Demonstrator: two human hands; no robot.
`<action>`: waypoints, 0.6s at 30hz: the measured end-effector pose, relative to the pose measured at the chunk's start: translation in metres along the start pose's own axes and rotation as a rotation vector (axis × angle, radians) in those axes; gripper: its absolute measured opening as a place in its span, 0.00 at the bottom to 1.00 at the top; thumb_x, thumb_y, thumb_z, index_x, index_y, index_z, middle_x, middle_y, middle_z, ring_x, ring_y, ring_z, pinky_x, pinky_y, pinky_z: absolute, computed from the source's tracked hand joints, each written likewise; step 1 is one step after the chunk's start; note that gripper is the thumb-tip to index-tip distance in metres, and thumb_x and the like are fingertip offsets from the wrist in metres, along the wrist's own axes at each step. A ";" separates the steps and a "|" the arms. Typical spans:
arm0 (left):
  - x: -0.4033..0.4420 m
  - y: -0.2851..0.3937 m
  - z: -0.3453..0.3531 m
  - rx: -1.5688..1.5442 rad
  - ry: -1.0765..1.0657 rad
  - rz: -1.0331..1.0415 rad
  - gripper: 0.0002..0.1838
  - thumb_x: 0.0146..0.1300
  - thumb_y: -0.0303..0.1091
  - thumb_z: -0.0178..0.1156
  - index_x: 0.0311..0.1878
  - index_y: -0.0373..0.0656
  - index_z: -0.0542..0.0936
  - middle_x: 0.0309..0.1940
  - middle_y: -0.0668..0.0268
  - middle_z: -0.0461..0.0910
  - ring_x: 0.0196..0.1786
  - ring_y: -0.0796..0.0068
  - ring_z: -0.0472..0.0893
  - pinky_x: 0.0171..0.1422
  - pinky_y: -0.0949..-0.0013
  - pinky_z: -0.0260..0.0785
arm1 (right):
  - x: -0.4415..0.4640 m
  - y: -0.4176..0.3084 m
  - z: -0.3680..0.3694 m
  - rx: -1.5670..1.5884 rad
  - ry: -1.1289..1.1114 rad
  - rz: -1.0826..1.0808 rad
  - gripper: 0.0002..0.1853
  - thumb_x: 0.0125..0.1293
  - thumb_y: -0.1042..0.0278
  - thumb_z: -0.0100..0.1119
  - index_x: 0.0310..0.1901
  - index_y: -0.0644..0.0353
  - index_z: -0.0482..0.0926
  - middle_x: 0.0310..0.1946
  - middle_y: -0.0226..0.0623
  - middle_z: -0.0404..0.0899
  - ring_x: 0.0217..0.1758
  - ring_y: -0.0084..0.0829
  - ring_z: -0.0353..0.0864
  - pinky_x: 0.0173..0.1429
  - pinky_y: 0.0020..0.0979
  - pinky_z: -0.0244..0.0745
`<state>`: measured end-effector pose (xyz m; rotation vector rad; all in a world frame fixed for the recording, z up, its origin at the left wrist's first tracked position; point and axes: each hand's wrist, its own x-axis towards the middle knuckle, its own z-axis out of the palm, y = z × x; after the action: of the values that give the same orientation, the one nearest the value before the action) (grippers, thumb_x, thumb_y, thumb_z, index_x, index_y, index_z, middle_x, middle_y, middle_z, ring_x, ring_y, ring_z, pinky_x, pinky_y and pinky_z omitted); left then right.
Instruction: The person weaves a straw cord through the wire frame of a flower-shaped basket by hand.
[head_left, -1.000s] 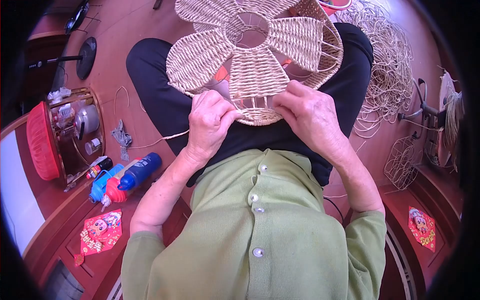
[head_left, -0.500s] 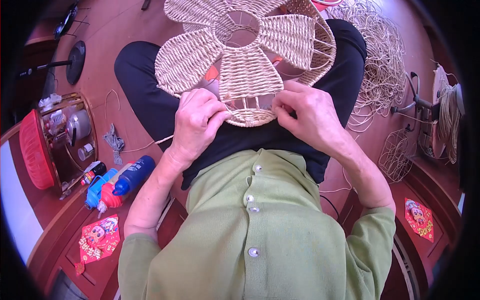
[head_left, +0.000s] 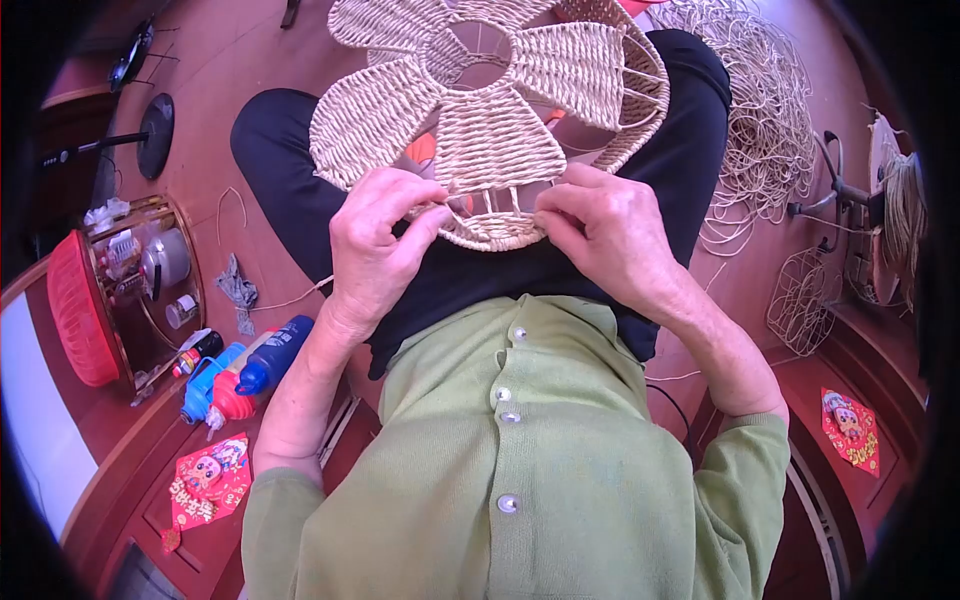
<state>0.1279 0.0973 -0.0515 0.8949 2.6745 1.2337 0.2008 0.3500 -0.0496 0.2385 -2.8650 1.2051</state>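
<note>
A woven, flower-shaped piece of pale cord (head_left: 495,145) on a frame rests over my lap, its round opening near the top. Between its lower petal and curved bottom rim (head_left: 505,232), several thin bars show. At the left end of that rim, my left hand (head_left: 385,240) pinches the pale cord between thumb and fingers. My right hand (head_left: 605,220) is closed at the right end of the rim, its fingertips on the woven edge. A strand of cord (head_left: 295,297) trails left from below my left hand.
A large heap of loose cord (head_left: 750,110) lies on the floor at the right, near a stand with wound cord (head_left: 898,215). Bottles (head_left: 275,355), a rack with a red basket (head_left: 80,305) and a fan's round base (head_left: 157,136) are at the left.
The woven piece has shifted slightly left and up in view. My left hand has moved left, its thumb and fingers now more apart around the cord. My right hand stays by the rim.
</note>
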 end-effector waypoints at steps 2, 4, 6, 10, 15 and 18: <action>-0.002 0.003 -0.001 0.078 -0.029 0.090 0.11 0.55 0.22 0.75 0.41 0.39 0.88 0.37 0.64 0.86 0.41 0.69 0.85 0.47 0.67 0.75 | 0.001 -0.003 -0.004 -0.006 -0.054 0.045 0.05 0.63 0.69 0.68 0.36 0.61 0.87 0.31 0.38 0.81 0.35 0.44 0.86 0.42 0.44 0.81; -0.004 0.000 0.002 0.141 -0.063 0.172 0.11 0.54 0.24 0.76 0.41 0.40 0.88 0.37 0.64 0.86 0.41 0.68 0.85 0.47 0.66 0.73 | 0.001 -0.005 -0.009 -0.011 -0.101 0.072 0.05 0.62 0.68 0.67 0.35 0.60 0.87 0.31 0.39 0.82 0.37 0.45 0.87 0.44 0.46 0.81; -0.003 0.000 0.005 0.093 -0.100 0.106 0.11 0.53 0.28 0.77 0.41 0.43 0.89 0.36 0.65 0.86 0.41 0.68 0.84 0.46 0.65 0.71 | 0.001 -0.006 -0.014 -0.012 -0.150 0.080 0.06 0.63 0.67 0.67 0.34 0.60 0.86 0.30 0.40 0.82 0.37 0.45 0.87 0.44 0.47 0.81; -0.001 -0.003 0.004 0.079 -0.138 0.090 0.12 0.54 0.29 0.77 0.42 0.44 0.90 0.33 0.66 0.83 0.39 0.67 0.81 0.46 0.64 0.71 | 0.005 -0.008 -0.020 -0.052 -0.249 0.042 0.08 0.65 0.67 0.66 0.32 0.62 0.81 0.29 0.42 0.81 0.35 0.47 0.86 0.41 0.47 0.80; -0.001 0.002 0.014 0.095 -0.077 0.115 0.12 0.53 0.29 0.78 0.41 0.43 0.90 0.31 0.66 0.77 0.38 0.65 0.78 0.45 0.62 0.71 | 0.014 -0.004 -0.019 -0.153 -0.286 -0.051 0.10 0.65 0.67 0.62 0.29 0.62 0.79 0.29 0.47 0.83 0.36 0.49 0.87 0.44 0.49 0.81; 0.000 0.017 0.027 0.105 -0.007 0.106 0.10 0.52 0.30 0.78 0.38 0.42 0.89 0.31 0.67 0.75 0.39 0.65 0.76 0.44 0.62 0.70 | 0.020 0.001 -0.020 -0.130 -0.331 -0.037 0.09 0.62 0.67 0.61 0.29 0.63 0.79 0.27 0.50 0.83 0.36 0.51 0.87 0.44 0.50 0.81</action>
<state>0.1435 0.1245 -0.0572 1.0655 2.7412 1.1158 0.1799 0.3623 -0.0341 0.5305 -3.1845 1.0553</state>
